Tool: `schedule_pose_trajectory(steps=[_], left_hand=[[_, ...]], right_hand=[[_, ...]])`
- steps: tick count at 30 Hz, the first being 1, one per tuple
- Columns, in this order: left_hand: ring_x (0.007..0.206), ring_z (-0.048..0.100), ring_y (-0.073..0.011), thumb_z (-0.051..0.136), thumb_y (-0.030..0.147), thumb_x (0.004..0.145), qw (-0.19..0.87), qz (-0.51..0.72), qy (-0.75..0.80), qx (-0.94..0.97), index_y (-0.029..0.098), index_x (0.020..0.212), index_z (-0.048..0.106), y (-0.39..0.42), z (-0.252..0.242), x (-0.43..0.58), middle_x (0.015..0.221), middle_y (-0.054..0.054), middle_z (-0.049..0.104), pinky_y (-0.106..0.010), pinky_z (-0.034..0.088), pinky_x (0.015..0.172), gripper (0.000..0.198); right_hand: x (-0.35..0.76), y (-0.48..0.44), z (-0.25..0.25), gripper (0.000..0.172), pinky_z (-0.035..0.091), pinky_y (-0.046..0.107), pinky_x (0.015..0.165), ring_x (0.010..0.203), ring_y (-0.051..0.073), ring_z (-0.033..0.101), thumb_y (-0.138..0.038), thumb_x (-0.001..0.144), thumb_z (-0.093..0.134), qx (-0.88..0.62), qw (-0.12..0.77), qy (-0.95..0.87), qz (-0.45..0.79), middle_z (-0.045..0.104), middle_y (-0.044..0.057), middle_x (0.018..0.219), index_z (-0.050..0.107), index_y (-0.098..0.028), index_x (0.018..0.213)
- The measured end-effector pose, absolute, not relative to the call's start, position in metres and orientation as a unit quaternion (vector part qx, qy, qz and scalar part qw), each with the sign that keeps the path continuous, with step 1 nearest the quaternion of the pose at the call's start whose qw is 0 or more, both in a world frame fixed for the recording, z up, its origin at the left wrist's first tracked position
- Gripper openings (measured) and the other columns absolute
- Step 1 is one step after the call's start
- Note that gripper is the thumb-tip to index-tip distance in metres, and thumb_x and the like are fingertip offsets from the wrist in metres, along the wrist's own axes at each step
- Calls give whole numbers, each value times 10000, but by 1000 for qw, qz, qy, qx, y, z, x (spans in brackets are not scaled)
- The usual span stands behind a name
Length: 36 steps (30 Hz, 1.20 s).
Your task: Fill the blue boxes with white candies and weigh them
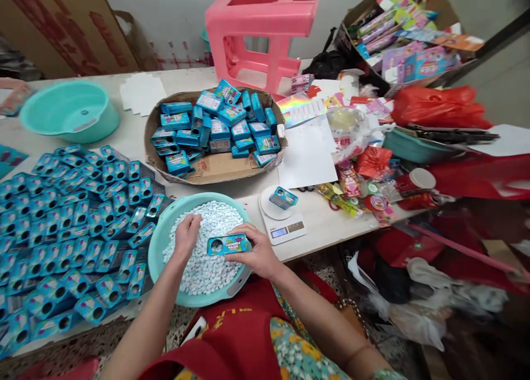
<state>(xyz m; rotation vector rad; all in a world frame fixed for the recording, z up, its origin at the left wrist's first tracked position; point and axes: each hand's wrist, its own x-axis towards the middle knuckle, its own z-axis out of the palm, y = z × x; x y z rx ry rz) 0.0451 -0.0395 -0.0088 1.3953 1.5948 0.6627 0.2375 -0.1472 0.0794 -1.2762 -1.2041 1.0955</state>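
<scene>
In the lower middle of the frame, the right hand (259,252) grips a blue "Caramelo Macizo" box (218,246) by its right end, thumb along the lower edge and fingers at the upper. The box lies lengthwise above the white candies (211,218) in a turquoise basin (154,258), its round window towards the left of the frame. The left hand (188,235) is just left of the box, over the candies, its fingers curled in and bunched; whether it has any candies pinched I cannot tell, since the fingertips are poorly seen.

Right of the basin, a digital scale (285,226) bears another blue box (284,196), tilted on its round platform. Above the basin, a cut-down cardboard carton (215,174) holds a jumble of blue boxes. Packed rows of window boxes (66,225) fill the lower left of the frame. A second turquoise basin (62,128) stands at upper left, and a pink plastic stool (260,22) at top centre.
</scene>
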Motion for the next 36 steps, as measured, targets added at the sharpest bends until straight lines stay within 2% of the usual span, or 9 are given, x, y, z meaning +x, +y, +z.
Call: schedule_pose_trajectory(steps=[2,5,13,17,23,29,31,34,36], left_hand=[[700,586,-185,465,364,808,356,176,630,667,196,813,628,-38,-12,45,745,-36,659,-268,444,644,234],[945,608,-242,397,276,831,251,86,605,751,201,934,648,-32,-4,47,1052,-80,680,-327,437,822,282],[985,609,-290,443,307,832,217,-74,564,793,204,1032,647,-11,17,59,1119,-97,663,-322,445,755,304],[993,600,-283,400,378,878,193,-31,571,797,210,1111,614,-10,30,86,1188,-92,627,-324,445,742,358],[939,611,-275,409,411,888,201,36,542,815,215,1059,638,-10,37,128,1121,-91,656,-325,435,735,346],[912,613,-246,449,378,879,247,122,510,815,227,988,645,-12,24,147,988,-69,672,-316,427,788,270],[942,597,-237,501,335,850,293,157,469,818,230,1062,622,-13,18,170,1028,-71,654,-325,426,828,266],[1106,517,-252,634,251,738,363,191,348,843,246,1205,550,-12,10,224,1221,-85,568,-359,390,933,475],[1098,515,-251,685,196,666,414,188,280,845,257,1135,591,-8,6,260,1186,-73,580,-349,387,936,482]], right_hand=[[250,-160,81,416,482,329,879,945,190,603,-386,610,820,-543,515,-484,454,620,21,959,670,-251,974],[274,-182,80,406,489,322,844,911,187,603,-357,615,824,-568,520,-451,452,611,17,948,671,-257,977],[336,-233,48,323,494,342,814,912,206,595,-277,674,771,-664,506,-382,398,595,33,961,637,-235,965],[337,-226,19,298,495,355,809,895,207,598,-247,693,721,-696,502,-380,346,604,37,941,611,-218,969],[309,-189,-21,286,497,358,808,888,206,597,-221,687,693,-705,497,-406,301,616,39,928,599,-218,957],[309,-198,-23,285,486,361,834,920,207,592,-235,715,692,-719,488,-408,280,616,44,947,598,-213,983],[317,-206,-18,278,482,361,840,932,205,586,-248,730,693,-724,487,-398,284,608,46,960,592,-213,987],[334,-215,-12,286,480,363,842,938,204,578,-280,748,692,-739,492,-368,278,593,49,984,581,-208,1002],[345,-215,-9,299,481,363,838,928,202,577,-312,755,689,-750,497,-349,262,591,48,979,579,-200,1009]])
